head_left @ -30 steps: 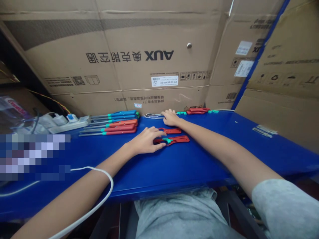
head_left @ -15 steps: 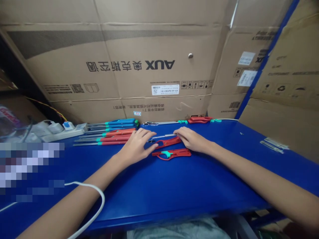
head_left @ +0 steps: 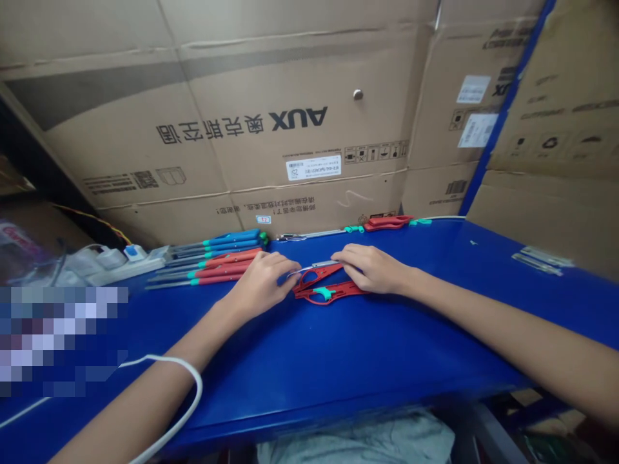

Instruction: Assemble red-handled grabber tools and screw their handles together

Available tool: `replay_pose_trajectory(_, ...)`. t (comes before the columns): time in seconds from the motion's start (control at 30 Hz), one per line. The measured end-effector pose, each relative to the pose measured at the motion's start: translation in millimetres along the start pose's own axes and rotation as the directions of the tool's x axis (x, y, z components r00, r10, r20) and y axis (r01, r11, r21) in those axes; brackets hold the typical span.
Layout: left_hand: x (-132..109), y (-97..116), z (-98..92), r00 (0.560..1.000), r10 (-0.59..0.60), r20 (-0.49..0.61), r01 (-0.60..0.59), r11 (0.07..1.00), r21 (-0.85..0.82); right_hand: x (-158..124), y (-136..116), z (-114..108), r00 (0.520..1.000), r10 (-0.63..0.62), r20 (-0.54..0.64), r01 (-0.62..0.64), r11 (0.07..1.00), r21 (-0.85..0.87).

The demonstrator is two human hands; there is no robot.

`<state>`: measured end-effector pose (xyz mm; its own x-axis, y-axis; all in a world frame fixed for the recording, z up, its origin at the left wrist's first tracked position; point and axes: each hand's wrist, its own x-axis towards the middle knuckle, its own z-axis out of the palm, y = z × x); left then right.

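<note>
Between my hands is a thin, pale, rod-like part [head_left: 316, 265], too small to make out fully. My left hand [head_left: 268, 280] is closed, thumb and fingers pinching around its left end. My right hand [head_left: 372, 267] pinches the other end. Just below lies one red lighter shell half [head_left: 316, 278], tilted, its right end hidden under my right fingers. Nearer to me is a second red shell half [head_left: 348, 289] with a green trigger [head_left: 323, 294] in it. The left ends of both shells meet or overlap near my left fingertips.
Stick lighters with blue, orange and red handles [head_left: 232, 254] lie left on the blue table [head_left: 309, 361]. Along the cardboard wall [head_left: 251, 77] are red shells [head_left: 387, 223], green pieces [head_left: 420, 222] and thin rods [head_left: 314, 234]. A power strip [head_left: 130, 265] stands left; a white cable [head_left: 198, 386] crosses my left forearm.
My left thumb and fingers have come closer together at the rod-like part. The far red shell now tilts, and its left end has come down to the nearer shell. The view has shifted slightly.
</note>
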<state>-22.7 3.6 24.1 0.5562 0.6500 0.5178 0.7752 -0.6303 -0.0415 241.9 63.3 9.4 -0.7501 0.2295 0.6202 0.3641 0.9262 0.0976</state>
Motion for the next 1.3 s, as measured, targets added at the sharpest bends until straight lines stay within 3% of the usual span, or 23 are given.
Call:
replay_pose_trajectory(0.27, 0, 2, 2.3, 0.999, 0.028, -0.044, -0.029, 1.0, -0.003, 4, -7, -10, 0.999, 0.051, -0.009, -0.051, 0.998, 0.031)
replay_pose_trajectory(0.53, 2, 6, -1.7, 0.996, 0.022, -0.085, -0.024, 0.999, -0.029, 9, -13, -15, 0.996, 0.027, -0.087, -0.022, 0.998, 0.055)
replay_pose_trajectory(0.87, 3, 20, -4.0, 0.989, 0.064, -0.131, -0.073, 0.995, -0.068, 9, -22, -16, 0.999, -0.007, -0.053, 0.013, 0.995, 0.095)
replay_pose_trajectory(0.97, 5, 23, -4.1, 0.989, 0.012, -0.148, -0.032, 0.99, -0.134, 10, -21, -16, 0.996, -0.045, -0.074, 0.052, 0.995, 0.09)
replay_pose_trajectory(1.03, 6, 22, -3.4, 0.976, -0.135, -0.17, 0.092, 0.967, -0.239, 10, -15, -17, 0.992, -0.046, -0.117, 0.054, 0.997, 0.063)
replay_pose_trajectory(1.1, 7, 19, -2.4, 0.915, -0.362, -0.179, 0.263, 0.87, -0.417, 8, -6, -17, 0.984, 0.011, -0.178, -0.005, 1.0, 0.03)
replay_pose_trajectory(1.17, 9, 15, -1.9, 0.817, -0.562, -0.129, 0.377, 0.691, -0.617, 5, 4, -16, 0.961, 0.121, -0.247, -0.122, 0.992, 0.015)
replay_pose_trajectory(1.3, 16, 15, -4.4, 0.67, -0.738, 0.082, 0.371, 0.237, -0.898, 3, 10, -13, 0.916, 0.24, -0.323, -0.246, 0.969, 0.022)
